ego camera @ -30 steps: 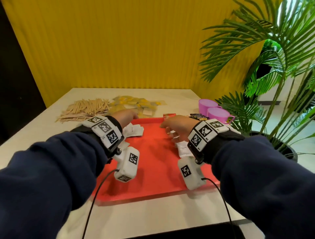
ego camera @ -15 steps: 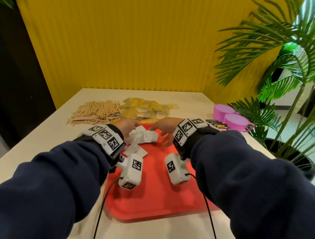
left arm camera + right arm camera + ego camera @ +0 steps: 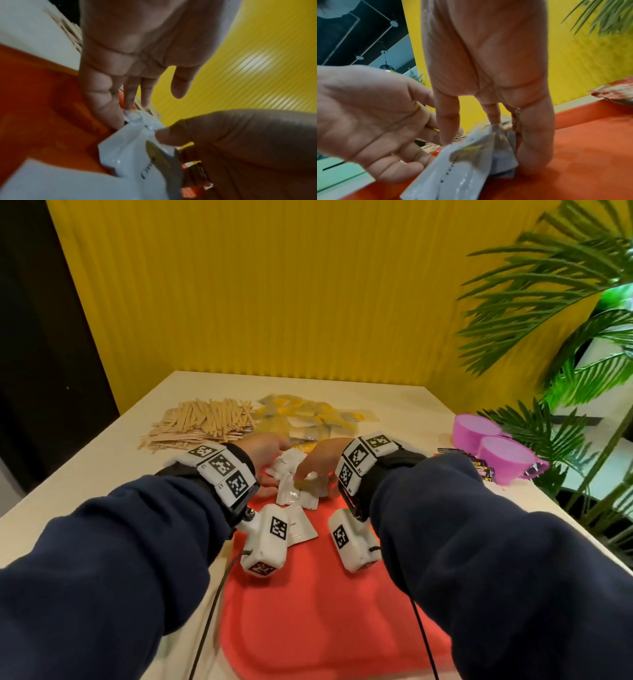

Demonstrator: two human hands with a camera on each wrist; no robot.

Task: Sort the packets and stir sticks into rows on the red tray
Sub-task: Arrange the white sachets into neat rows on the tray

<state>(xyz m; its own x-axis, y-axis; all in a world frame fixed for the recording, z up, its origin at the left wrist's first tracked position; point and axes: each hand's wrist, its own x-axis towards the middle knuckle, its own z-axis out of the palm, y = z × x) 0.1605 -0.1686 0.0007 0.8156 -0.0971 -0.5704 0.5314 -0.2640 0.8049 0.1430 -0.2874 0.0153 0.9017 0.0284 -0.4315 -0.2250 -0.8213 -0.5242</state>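
Together, the white packets [image 3: 295, 487] lie bunched at the far end of my red tray [image 3: 318, 604]. My left hand [image 3: 263, 447] has straight fingers touching them; my right hand [image 3: 323, 457] pinches them from the other side. Stir sticks [image 3: 202, 422] and yellow packets [image 3: 308, 416] wait beyond on the worktop [image 3: 394, 412].

Ribbed yellow wall [image 3: 274, 285] behind a white table [image 3: 394, 405], palm plant [image 3: 565, 302] at right, dark doorway [image 3: 34, 337] at left
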